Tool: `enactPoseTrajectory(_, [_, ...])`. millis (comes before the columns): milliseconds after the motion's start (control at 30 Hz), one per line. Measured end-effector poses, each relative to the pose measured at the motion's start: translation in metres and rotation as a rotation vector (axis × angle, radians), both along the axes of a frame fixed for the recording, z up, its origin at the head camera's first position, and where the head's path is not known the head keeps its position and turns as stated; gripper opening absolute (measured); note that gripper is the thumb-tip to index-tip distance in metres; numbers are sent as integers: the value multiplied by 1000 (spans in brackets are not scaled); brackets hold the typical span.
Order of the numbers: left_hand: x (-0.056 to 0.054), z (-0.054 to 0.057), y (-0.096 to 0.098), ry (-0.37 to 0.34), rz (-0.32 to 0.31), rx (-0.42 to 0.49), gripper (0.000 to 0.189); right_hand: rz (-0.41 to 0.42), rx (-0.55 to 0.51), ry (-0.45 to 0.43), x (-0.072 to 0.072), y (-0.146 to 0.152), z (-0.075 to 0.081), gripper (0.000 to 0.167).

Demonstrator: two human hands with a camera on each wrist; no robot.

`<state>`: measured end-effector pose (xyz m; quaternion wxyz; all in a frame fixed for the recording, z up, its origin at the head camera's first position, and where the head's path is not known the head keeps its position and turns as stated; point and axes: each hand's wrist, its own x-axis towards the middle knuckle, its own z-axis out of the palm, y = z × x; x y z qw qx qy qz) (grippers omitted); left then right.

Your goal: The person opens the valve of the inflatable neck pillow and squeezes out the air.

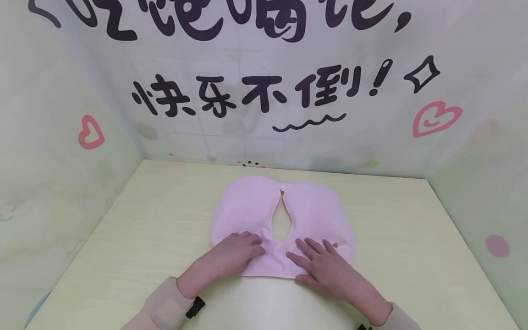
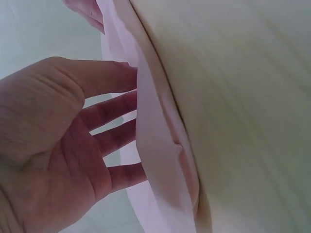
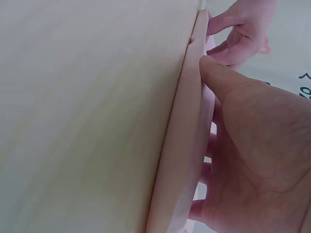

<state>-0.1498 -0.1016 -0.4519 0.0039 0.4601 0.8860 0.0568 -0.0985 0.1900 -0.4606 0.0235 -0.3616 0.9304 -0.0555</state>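
A pink bib-like cloth [image 1: 241, 201] lies on the table, with rounded lobes that meet at a small fastener at the far end. Between the lobes is a teardrop-shaped opening with the tabletop showing through. My left hand [image 1: 237, 252] rests on the cloth's near left part, its fingers spread and lightly bent. On the near right part lies my right hand [image 1: 326, 270], fingers spread over the fabric. Along the near edge the cloth [image 2: 160, 160] shows a fold in the left wrist view. In the right wrist view, my right thumb [image 3: 221, 77] touches that edge.
The pale wood-grain table [image 1: 392, 229] stretches out on both sides of the cloth. A white printed backdrop [image 1: 231, 133] with dark lettering and hearts stands behind it, with similar panels at left and right.
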Motion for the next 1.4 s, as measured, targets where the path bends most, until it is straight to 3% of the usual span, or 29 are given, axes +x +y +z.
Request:
enactPoseTrajectory(167, [-2,6,5,-3,-21,51,23,-53,-40,-92,-8,2,14,48])
enactPoseTrajectory(400, [0,17,11,86,-104,161,27,-118,-65,-14,-19,2,26,53])
enactPoseTrajectory(533, [2,15,8,75,-38,108,26,-146,-47,-48,-19,3,23,56])
enactPoseTrajectory(667, [5,12,2,-16,76,-15,28,-179,-37,-109,-17,4,16,55])
enactPoseTrajectory(767, [8,10,-1,-63,116,-76,32,-197,-33,-133,-16,5,10,53])
enactPoseTrajectory(1167, [3,6,-2,-101,120,-79,36,-205,-1,-156,-20,6,2,56])
enactPoseTrajectory(1267, [-1,12,-2,-105,99,-76,31,-176,2,-155,-25,7,6,54])
enactPoseTrajectory(1400, [-14,30,1,-127,98,-38,25,-143,-35,-140,-40,10,11,43])
